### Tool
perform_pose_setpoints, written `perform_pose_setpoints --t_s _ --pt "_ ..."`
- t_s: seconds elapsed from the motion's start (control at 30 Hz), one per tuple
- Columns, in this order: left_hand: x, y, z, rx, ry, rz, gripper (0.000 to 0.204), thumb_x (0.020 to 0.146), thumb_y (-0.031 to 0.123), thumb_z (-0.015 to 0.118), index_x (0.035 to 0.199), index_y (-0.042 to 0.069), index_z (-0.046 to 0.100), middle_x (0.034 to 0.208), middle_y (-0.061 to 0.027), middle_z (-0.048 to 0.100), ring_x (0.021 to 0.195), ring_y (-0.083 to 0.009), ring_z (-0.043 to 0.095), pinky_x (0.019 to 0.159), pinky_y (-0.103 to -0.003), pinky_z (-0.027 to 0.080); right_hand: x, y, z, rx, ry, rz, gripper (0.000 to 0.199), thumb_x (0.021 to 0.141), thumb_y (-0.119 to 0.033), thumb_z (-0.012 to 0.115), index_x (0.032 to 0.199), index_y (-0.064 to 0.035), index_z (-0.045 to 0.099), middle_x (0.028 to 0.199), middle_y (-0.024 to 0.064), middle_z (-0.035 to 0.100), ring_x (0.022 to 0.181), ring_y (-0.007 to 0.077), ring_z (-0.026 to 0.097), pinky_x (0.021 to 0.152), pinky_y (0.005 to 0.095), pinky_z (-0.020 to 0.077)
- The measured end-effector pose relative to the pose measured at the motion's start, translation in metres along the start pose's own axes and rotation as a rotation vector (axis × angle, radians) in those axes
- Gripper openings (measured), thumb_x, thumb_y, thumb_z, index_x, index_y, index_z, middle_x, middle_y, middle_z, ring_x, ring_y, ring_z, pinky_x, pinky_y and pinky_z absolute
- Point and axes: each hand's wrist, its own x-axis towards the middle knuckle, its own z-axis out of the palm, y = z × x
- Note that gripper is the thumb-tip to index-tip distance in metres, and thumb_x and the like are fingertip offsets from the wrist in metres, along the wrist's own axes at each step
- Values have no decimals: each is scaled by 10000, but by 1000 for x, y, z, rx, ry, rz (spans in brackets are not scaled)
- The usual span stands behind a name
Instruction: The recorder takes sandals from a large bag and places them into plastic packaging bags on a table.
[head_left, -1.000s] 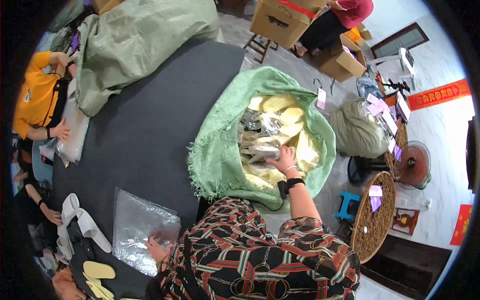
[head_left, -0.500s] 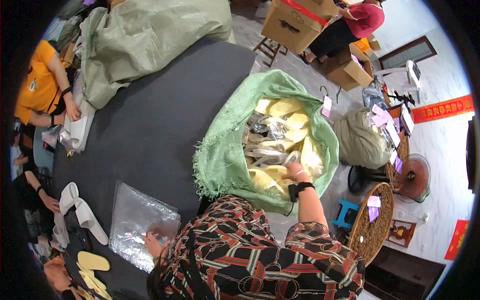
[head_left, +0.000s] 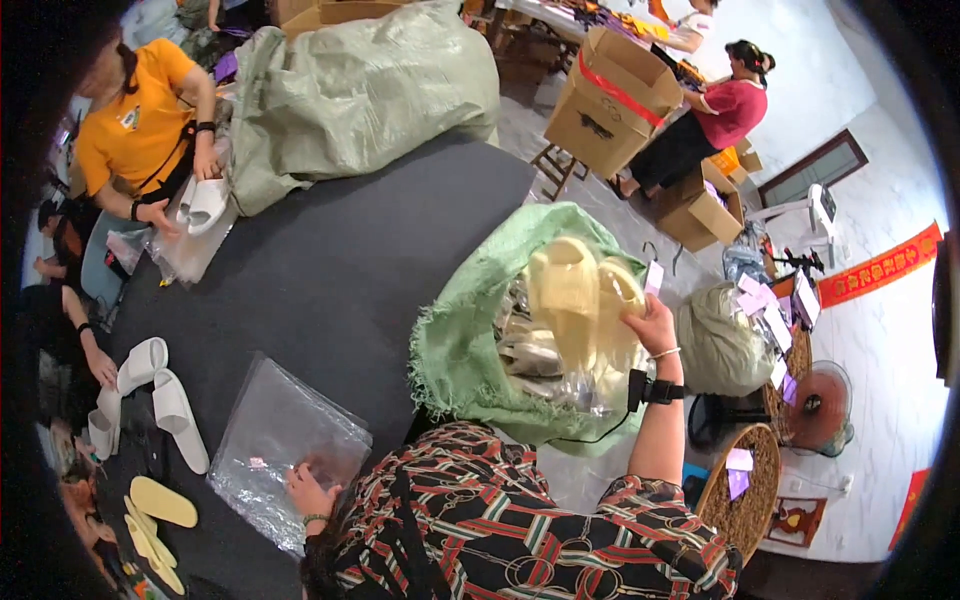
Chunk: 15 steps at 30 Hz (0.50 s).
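Note:
A pair of pale yellow slippers (head_left: 567, 300) in clear plastic is lifted above a green woven sack (head_left: 455, 345). My right hand (head_left: 654, 328) grips the pair at its right side. Inside the sack lie several more bagged slippers (head_left: 530, 358), partly hidden behind the raised pair. On the dark table, my left hand (head_left: 312, 492) rests with fingers apart on a stack of clear plastic bags (head_left: 275, 415).
White slippers (head_left: 180, 420) and yellow slippers (head_left: 163, 502) lie on the table's left side. A person in orange (head_left: 150, 120) handles bagged white slippers across the table (head_left: 350, 260). A large grey-green sack (head_left: 370, 90) stands behind. Cardboard boxes (head_left: 600, 110) stand at the far right.
My right hand has risen out of the green sack with a bagged pair of yellow slippers. My left hand stays on the plastic bags. The whole view has shifted.

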Motion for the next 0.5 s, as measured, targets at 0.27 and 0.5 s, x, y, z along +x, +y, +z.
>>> perform_pose_setpoints --t_s 0.27,0.5 --pt "-14 25 -27 -56 -71 -196 827 549 277 873 1250 164 450 1367 -179 372 1217 -398 391 964 -506 404 5 -143 39 764 -100 -131 300 863 -100 574 1134 29 590 1041 59 654 896 119 598 821 256 468" --pt "-32 18 -22 -80 -15 -224 774 561 277 863 1228 176 482 1350 -150 375 1204 -376 393 927 -519 409 -20 -216 197 1153 -182 249 365 856 -190 609 1171 -11 568 1056 92 614 1024 194 538 881 338 439"
